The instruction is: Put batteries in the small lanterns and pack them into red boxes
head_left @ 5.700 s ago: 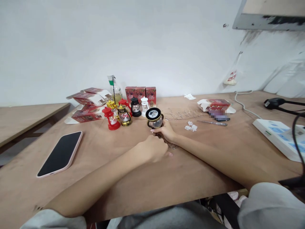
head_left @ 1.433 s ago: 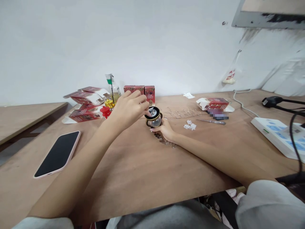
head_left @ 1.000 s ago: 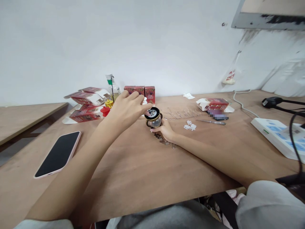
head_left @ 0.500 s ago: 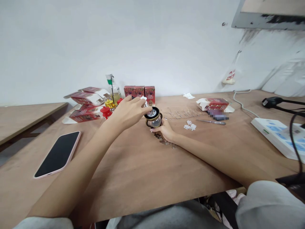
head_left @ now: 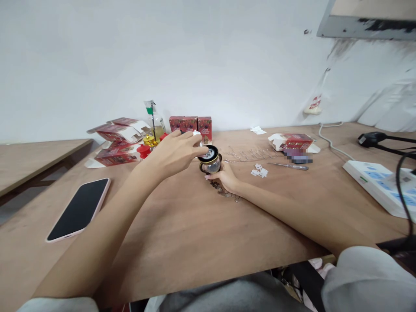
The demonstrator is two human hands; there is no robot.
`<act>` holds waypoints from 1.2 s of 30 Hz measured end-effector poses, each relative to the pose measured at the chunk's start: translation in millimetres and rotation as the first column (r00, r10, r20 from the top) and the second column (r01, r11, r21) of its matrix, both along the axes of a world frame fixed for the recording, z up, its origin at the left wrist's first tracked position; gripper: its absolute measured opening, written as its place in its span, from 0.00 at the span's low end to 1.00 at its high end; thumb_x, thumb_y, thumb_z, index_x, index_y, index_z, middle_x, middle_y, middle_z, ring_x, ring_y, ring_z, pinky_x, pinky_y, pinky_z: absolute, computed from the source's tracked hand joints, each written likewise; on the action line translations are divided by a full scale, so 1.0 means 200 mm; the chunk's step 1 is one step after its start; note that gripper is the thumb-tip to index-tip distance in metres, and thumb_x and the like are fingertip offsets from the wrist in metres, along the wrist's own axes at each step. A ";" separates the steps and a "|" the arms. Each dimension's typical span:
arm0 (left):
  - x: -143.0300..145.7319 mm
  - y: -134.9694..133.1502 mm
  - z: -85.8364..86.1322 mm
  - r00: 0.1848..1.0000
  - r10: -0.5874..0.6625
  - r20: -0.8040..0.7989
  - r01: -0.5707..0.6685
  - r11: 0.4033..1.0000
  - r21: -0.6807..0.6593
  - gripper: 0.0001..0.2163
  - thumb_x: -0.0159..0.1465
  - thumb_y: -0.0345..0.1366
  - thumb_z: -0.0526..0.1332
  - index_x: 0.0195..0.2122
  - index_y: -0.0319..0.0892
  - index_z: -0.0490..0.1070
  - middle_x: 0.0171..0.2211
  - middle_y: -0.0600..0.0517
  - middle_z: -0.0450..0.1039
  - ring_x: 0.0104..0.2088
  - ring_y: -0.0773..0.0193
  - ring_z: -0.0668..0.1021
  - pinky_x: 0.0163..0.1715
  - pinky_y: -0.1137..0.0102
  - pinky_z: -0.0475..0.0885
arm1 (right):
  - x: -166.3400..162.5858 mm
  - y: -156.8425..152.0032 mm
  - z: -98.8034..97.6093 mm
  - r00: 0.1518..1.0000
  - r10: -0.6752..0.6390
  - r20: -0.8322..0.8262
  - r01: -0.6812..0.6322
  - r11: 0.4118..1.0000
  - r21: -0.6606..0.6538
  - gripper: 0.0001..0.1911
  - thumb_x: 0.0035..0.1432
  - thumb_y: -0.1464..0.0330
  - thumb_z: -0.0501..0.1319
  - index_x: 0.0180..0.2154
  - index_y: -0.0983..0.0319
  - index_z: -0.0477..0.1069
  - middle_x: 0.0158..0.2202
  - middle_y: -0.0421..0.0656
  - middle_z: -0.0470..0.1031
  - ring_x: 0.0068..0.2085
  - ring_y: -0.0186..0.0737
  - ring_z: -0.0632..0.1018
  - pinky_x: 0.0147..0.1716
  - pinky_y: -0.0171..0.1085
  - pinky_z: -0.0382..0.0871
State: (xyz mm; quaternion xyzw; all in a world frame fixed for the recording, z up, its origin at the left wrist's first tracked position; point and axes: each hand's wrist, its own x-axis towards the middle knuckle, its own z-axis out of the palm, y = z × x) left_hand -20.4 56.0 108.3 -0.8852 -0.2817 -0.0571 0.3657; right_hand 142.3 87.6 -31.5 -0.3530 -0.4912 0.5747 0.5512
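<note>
So the right hand (head_left: 226, 178) has its fingers wrapped round the lower part of a little black-and-gold lantern (head_left: 212, 166), base tipped up toward the camera, just above the middle of the table (head_left: 182, 242). The left hand (head_left: 177, 152) comes over from the side with fingertips touching the left edge of that base; can't tell if those fingers are pinching anything. Bunch of small round metal discs (head_left: 224, 190) right below the right hand, some white bits (head_left: 259, 171) further right, and a thin screwdriver (head_left: 289, 166) lying past those.
</note>
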 end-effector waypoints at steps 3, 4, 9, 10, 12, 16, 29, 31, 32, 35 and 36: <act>0.01 0.00 0.00 1.000 -0.014 0.012 0.013 1.000 0.012 0.08 0.61 0.25 0.55 0.36 0.44 0.70 0.36 0.47 0.71 0.38 0.57 0.73 0.31 0.67 0.60 | 0.00 0.00 0.00 1.000 0.003 0.010 -0.003 1.000 -0.017 0.25 0.26 0.70 0.71 0.32 0.62 0.67 0.30 0.39 0.72 0.26 0.34 0.70 0.25 0.36 0.67; 0.01 0.00 -0.01 1.000 -0.015 0.018 0.015 1.000 0.019 0.09 0.61 0.24 0.55 0.36 0.44 0.70 0.36 0.47 0.71 0.38 0.57 0.73 0.31 0.67 0.60 | 0.00 0.00 0.01 1.000 0.005 0.009 -0.005 1.000 -0.021 0.25 0.26 0.70 0.71 0.32 0.62 0.67 0.29 0.39 0.72 0.26 0.34 0.70 0.25 0.36 0.67; 0.02 0.00 -0.01 0.999 -0.026 0.040 0.023 0.998 0.063 0.10 0.60 0.23 0.54 0.35 0.44 0.71 0.34 0.48 0.70 0.37 0.59 0.72 0.31 0.67 0.59 | 0.00 -0.01 0.01 1.000 0.009 -0.003 -0.009 1.000 -0.010 0.26 0.25 0.71 0.71 0.33 0.62 0.68 0.30 0.39 0.72 0.29 0.37 0.72 0.27 0.36 0.67; 0.02 0.00 -0.01 0.999 -0.029 0.040 0.026 0.998 0.065 0.10 0.60 0.23 0.54 0.35 0.44 0.71 0.34 0.48 0.70 0.37 0.59 0.72 0.31 0.67 0.59 | -0.01 -0.01 0.01 1.000 0.010 -0.006 -0.010 1.000 -0.013 0.26 0.25 0.71 0.71 0.32 0.62 0.67 0.30 0.39 0.72 0.30 0.37 0.72 0.27 0.36 0.67; 0.02 0.01 -0.01 0.999 -0.037 0.030 0.035 0.998 0.052 0.10 0.60 0.23 0.54 0.34 0.44 0.71 0.34 0.49 0.70 0.37 0.60 0.72 0.31 0.67 0.59 | -0.01 -0.01 0.01 1.000 0.010 -0.011 -0.010 1.000 -0.017 0.25 0.25 0.71 0.71 0.32 0.61 0.67 0.29 0.38 0.72 0.30 0.37 0.72 0.27 0.36 0.67; 0.01 0.02 -0.02 0.997 -0.070 0.026 0.070 0.998 0.004 0.09 0.60 0.23 0.54 0.34 0.43 0.71 0.33 0.49 0.70 0.36 0.59 0.71 0.30 0.67 0.58 | 0.00 0.00 0.00 1.000 0.008 -0.010 -0.008 1.000 0.003 0.24 0.26 0.71 0.71 0.32 0.61 0.67 0.28 0.38 0.72 0.31 0.38 0.73 0.29 0.36 0.68; 0.02 0.02 -0.03 0.996 -0.082 0.043 0.076 0.988 0.132 0.12 0.61 0.22 0.53 0.36 0.45 0.72 0.31 0.48 0.70 0.33 0.60 0.70 0.30 0.67 0.56 | -0.01 0.00 0.01 1.000 -0.009 -0.019 0.009 1.000 0.021 0.25 0.26 0.72 0.70 0.33 0.62 0.69 0.35 0.42 0.75 0.36 0.41 0.74 0.35 0.38 0.68; 0.02 0.02 -0.03 0.994 -0.097 0.040 0.090 0.985 0.148 0.12 0.61 0.22 0.53 0.36 0.45 0.72 0.30 0.49 0.69 0.33 0.60 0.70 0.30 0.67 0.56 | -0.01 0.00 0.01 1.000 -0.009 -0.016 0.010 1.000 0.023 0.24 0.26 0.72 0.70 0.32 0.63 0.69 0.34 0.42 0.75 0.36 0.40 0.74 0.35 0.38 0.68; 0.02 0.02 -0.03 0.993 -0.105 0.043 0.098 0.983 0.155 0.12 0.61 0.22 0.53 0.35 0.45 0.72 0.30 0.49 0.69 0.33 0.60 0.70 0.30 0.67 0.56 | -0.01 0.00 0.01 1.000 -0.007 -0.013 0.007 1.000 0.021 0.24 0.26 0.72 0.70 0.32 0.63 0.69 0.34 0.42 0.75 0.35 0.40 0.74 0.35 0.38 0.68; 0.02 0.02 -0.03 0.991 -0.125 0.054 0.114 0.979 0.170 0.11 0.60 0.22 0.54 0.34 0.44 0.73 0.30 0.49 0.69 0.33 0.60 0.69 0.30 0.67 0.55 | -0.01 0.00 0.01 1.000 -0.006 -0.007 0.006 1.000 0.011 0.24 0.26 0.72 0.71 0.32 0.63 0.69 0.34 0.42 0.75 0.35 0.41 0.74 0.34 0.39 0.68; 0.02 0.02 -0.03 0.990 -0.131 0.055 0.119 0.978 0.172 0.11 0.60 0.22 0.54 0.34 0.44 0.73 0.30 0.49 0.69 0.33 0.60 0.69 0.30 0.67 0.55 | -0.01 0.00 0.00 1.000 -0.012 -0.010 0.012 1.000 0.012 0.24 0.26 0.72 0.71 0.32 0.63 0.70 0.34 0.42 0.75 0.36 0.41 0.74 0.35 0.39 0.68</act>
